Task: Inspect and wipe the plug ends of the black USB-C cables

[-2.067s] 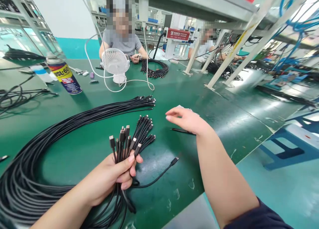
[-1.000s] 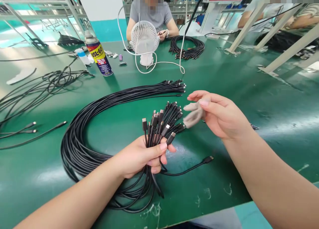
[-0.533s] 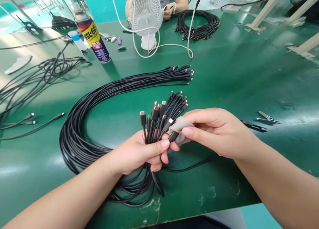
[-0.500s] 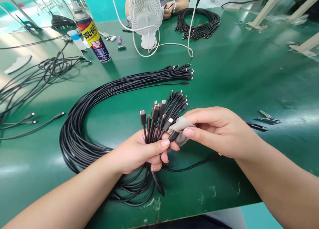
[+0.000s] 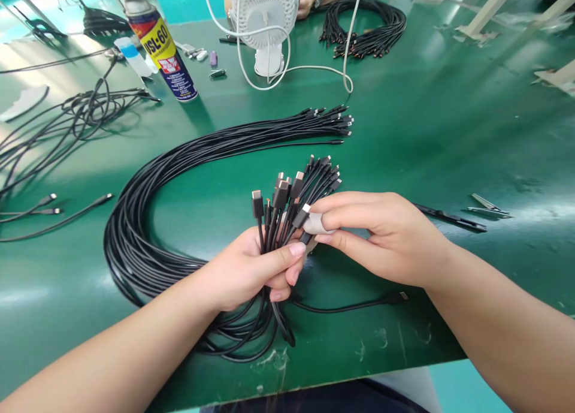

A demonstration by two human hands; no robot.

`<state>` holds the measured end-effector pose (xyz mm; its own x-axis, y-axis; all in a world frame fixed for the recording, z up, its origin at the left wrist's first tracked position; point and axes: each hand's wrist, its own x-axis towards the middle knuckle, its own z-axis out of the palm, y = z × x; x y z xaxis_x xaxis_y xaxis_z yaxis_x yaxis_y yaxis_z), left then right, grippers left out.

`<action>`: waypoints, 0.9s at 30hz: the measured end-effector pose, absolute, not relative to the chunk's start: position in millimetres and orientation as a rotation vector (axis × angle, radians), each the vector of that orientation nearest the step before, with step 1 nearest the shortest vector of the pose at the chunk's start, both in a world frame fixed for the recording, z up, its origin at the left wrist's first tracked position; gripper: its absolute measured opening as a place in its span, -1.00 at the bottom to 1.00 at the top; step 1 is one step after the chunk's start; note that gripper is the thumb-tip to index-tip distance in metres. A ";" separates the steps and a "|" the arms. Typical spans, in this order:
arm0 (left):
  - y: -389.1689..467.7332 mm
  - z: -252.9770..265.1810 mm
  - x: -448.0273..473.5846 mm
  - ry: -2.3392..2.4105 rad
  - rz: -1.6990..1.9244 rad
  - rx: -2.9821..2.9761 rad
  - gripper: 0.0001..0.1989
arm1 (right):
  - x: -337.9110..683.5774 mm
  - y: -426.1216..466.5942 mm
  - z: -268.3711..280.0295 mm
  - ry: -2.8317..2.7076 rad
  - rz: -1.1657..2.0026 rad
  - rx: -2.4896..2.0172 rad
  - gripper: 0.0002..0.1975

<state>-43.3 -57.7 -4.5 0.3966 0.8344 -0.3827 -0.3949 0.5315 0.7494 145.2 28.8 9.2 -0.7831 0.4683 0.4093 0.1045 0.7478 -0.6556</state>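
Cables [image 5: 148,221] are lying in a big black loop on the green table [image 5: 449,131], plug ends gathered upright in the gripping left hand [image 5: 251,269]. Beside it, the right hand [image 5: 386,236] is pinching a small grey cloth [image 5: 314,223] against one plug.

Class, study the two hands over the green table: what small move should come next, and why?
Probably rub the grey cloth along the connector it touches: the right hand pinches the cloth against that plug, while the left hand grips the cable bundle upright, other plugs beside it.
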 end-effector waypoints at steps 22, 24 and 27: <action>-57.8 -7.6 -44.3 0.814 0.930 0.631 -0.79 | 143.1 25.9 9.4 -2.079 1.346 -0.593 -0.87; -57.7 -7.5 -44.0 0.804 0.937 0.633 -0.80 | 143.0 25.6 9.3 -2.056 1.396 -0.610 -0.88; -57.5 -7.6 -43.2 0.794 0.945 0.627 -0.80 | 143.0 25.7 8.4 -2.043 1.446 -0.623 -0.89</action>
<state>-43.2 -57.5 -7.6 0.3527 0.8823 -0.3118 -0.4588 0.4535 0.7641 143.0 25.7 8.4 -0.7386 0.6517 0.1723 0.0543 0.3123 -0.9484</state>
